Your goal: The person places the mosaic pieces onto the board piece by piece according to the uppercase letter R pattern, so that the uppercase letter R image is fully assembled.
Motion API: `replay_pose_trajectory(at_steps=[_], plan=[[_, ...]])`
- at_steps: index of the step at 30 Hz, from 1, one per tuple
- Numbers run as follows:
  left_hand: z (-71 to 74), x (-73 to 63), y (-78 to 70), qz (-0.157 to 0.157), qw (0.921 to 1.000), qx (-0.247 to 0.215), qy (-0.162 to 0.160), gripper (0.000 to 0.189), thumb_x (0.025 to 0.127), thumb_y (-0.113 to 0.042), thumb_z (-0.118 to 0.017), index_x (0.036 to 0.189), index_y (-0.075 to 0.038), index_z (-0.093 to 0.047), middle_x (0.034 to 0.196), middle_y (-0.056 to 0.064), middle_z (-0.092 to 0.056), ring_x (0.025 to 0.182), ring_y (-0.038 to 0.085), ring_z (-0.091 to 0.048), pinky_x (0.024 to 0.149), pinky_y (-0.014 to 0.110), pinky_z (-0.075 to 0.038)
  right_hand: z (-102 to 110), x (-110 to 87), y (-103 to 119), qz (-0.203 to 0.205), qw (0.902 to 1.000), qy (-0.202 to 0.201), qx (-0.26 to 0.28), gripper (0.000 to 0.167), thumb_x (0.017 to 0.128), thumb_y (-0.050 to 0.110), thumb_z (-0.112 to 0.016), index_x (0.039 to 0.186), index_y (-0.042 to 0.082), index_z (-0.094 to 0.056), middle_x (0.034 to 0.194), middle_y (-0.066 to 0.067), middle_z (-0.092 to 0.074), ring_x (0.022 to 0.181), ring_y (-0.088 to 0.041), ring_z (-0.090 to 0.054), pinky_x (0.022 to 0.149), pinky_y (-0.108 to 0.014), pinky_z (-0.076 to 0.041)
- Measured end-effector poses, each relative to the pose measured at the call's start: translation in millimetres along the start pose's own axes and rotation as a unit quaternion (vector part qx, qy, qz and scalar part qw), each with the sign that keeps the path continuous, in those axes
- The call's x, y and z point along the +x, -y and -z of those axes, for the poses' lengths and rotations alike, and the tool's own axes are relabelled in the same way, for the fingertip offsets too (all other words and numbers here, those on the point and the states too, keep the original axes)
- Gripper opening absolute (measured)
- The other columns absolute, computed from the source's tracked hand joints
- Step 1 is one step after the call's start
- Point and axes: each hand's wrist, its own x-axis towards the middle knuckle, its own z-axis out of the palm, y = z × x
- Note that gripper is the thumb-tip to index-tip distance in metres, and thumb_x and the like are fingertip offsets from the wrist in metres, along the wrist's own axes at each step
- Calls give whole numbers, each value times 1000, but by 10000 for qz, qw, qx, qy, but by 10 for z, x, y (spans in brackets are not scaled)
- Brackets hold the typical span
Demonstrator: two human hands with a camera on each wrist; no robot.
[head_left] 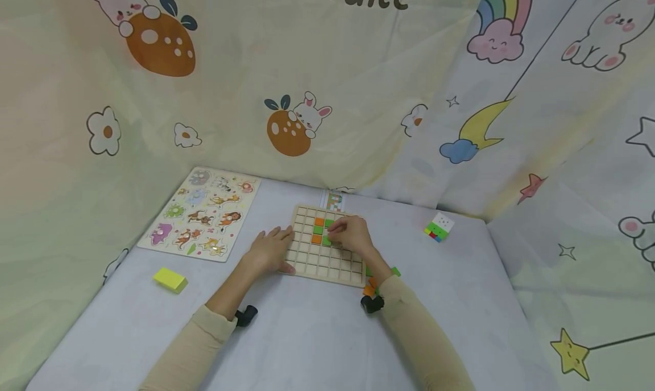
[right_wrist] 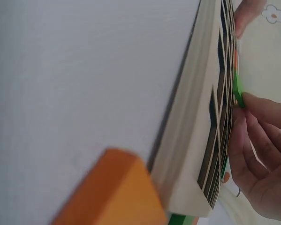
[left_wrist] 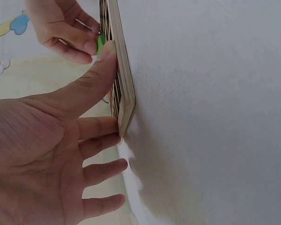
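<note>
Several tiles (head_left: 317,239) lie in the gridded board (head_left: 322,260), right grip (head_left: 352,233) pinching a green tile (right_wrist: 238,89), left grip (head_left: 268,251) spread.

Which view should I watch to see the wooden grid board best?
The head view: it looks down on the wooden grid board and shows most of its squares, though the left hand and right hand cover parts. Both wrist views sit low, showing only an edge, a corner and steeply foreshortened squares.

Plain beige cloth on both arms: the left sleeve (head_left: 191,348) ends a bit behind the bare left hand (head_left: 267,251), the right sleeve (head_left: 425,334) likewise behind the right hand (head_left: 352,234). A stubby black left wrist camera (head_left: 248,316) and its twin, the right wrist camera (head_left: 372,305), jut inward by the cuffs.
</note>
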Motion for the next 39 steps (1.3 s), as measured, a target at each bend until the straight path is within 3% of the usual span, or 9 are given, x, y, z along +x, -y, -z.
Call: replay_pose_trajectory(at_steps=[6,16,20,26,32,39], plan=[[4,-16,1,-6,10000,-8,-15,107,75,-43,-90,157,4,-40,167,19,-32,154,45,-28,122,68,-23,-18,16,19,122,9995,78,-268,7,89,10,-84,95,9,-81,87,0,-78,79,-14,-72,79,-37,-61],[-27,0,-1,-17,10000,41,74,106,77,-44,-88,158,3,-38,168,18,-31,155,44,-27,123,67,-23,82,-105,-16,-97,9999,2,-55,14,86,6,-85,100,7,-80,89,-3,-78,83,-17,-73,90,-43,-60],[-24,11,4,36,9999,66,83,107,78,-45,-88,159,2,-37,169,18,-30,155,43,-26,123,66,-22,106,-108,-35,58,9998,-16,-214,14,86,8,-86,99,8,-81,88,-1,-78,82,-16,-72,88,-41,-60],[-25,13,0,47,9999,54,94,107,77,-45,-88,159,2,-37,169,18,-29,155,43,-26,123,67,-22,27,-81,-44,388,9977,276,-474,21,83,9,-89,102,8,-79,95,-3,-78,85,-15,-73,84,-37,-62],[-3,6,-12,7,9999,67,140,107,77,-45,-88,158,3,-38,169,18,-30,155,43,-27,123,67,-23,-12,-72,-33,337,9967,354,-654,24,82,9,-89,104,10,-79,97,-2,-76,86,-15,-73,81,-35,-62],[8,-7,7,42,9999,32,108,106,78,-45,-88,159,3,-37,169,18,-30,155,44,-26,123,67,-23,71,-121,-23,263,9982,483,-251,25,85,9,-87,108,9,-78,102,-4,-77,89,-16,-74,85,-37,-62]])
